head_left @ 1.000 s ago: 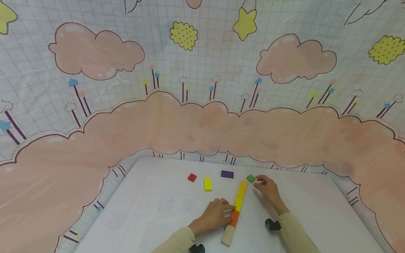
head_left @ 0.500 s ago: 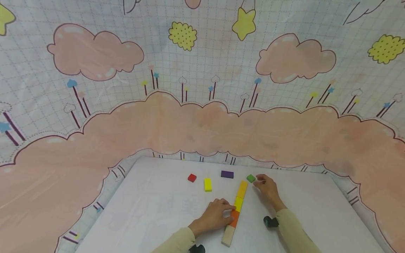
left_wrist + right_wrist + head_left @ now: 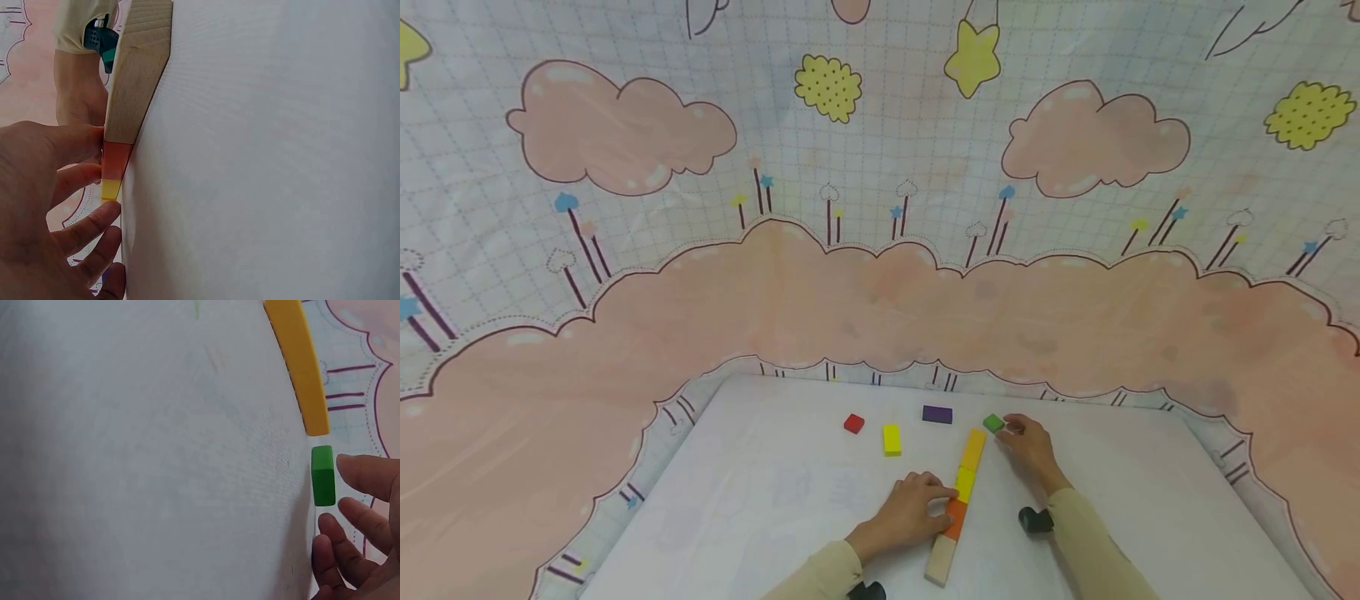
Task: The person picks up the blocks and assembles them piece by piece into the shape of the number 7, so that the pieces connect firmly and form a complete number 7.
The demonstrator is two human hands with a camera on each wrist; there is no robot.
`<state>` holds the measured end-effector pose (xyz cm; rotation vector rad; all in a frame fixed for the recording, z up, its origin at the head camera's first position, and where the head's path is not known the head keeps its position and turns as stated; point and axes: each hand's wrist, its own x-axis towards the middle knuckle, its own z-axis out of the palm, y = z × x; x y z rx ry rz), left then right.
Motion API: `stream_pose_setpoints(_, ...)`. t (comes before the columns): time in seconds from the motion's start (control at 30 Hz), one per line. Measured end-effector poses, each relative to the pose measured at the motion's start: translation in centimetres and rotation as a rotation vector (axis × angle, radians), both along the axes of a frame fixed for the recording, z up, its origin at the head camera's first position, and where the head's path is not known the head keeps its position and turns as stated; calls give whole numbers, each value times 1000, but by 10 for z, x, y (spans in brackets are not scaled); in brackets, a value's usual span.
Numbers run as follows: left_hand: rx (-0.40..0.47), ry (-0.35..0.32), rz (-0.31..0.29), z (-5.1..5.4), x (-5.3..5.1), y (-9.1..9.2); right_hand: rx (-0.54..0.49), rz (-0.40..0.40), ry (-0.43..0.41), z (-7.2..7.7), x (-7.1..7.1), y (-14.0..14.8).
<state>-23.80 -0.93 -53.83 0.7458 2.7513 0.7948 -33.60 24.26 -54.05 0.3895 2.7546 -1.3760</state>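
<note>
A row of toy blocks runs away from me: a plain wood block (image 3: pixel 941 560), an orange block (image 3: pixel 956 518), a yellow block (image 3: pixel 966 483) and an amber block (image 3: pixel 973 450). My left hand (image 3: pixel 906 512) has its thumb and index finger at the orange block, bracketing it, with the index tip by the yellow block. Its other fingers spread loosely in the left wrist view. A green block (image 3: pixel 323 476) lies just past the far end of the row. Beside it my right hand (image 3: pixel 1028 446) holds its thumb and index finger apart, close to the green block without gripping it.
A red block (image 3: pixel 853 424), another yellow block (image 3: pixel 891 440) and a purple block (image 3: pixel 937 414) lie left of the row's far end on the white table (image 3: pixel 760 483). A patterned cloth (image 3: pixel 880 308) hangs behind the table. Dark wrist cameras sit at both cuffs.
My right wrist has shifted slightly forward and left, its fingers staying beside the green block. The left hand and the blocks keep their places; the head view has drifted a little.
</note>
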Motion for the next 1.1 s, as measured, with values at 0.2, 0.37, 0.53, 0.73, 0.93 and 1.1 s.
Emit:
stream_pose_setpoints(0.2, 3, 1, 5, 0, 0, -1, 24, 3, 10, -3, -1, -1)
stream_pose_setpoints(0.37, 1, 4, 5, -1, 0, -1, 41, 5, 7, -2, -1, -2)
stream_pose_setpoints(0.53, 1, 9, -1, -1, 0, -1, 61, 3, 10, -2, -2, -3)
stream_pose_setpoints(0.73, 3, 1, 0, -2, 0, -1, 74, -9, 11, -1, -2, -4)
stream_pose_setpoints(0.93, 6, 3, -3, -2, 0, -1, 82, -11, 28, 1, -1, -5)
stream_pose_setpoints(1.1, 12, 4, -6, 0, 1, -1, 83, -4, 39, 2, 0, -6)
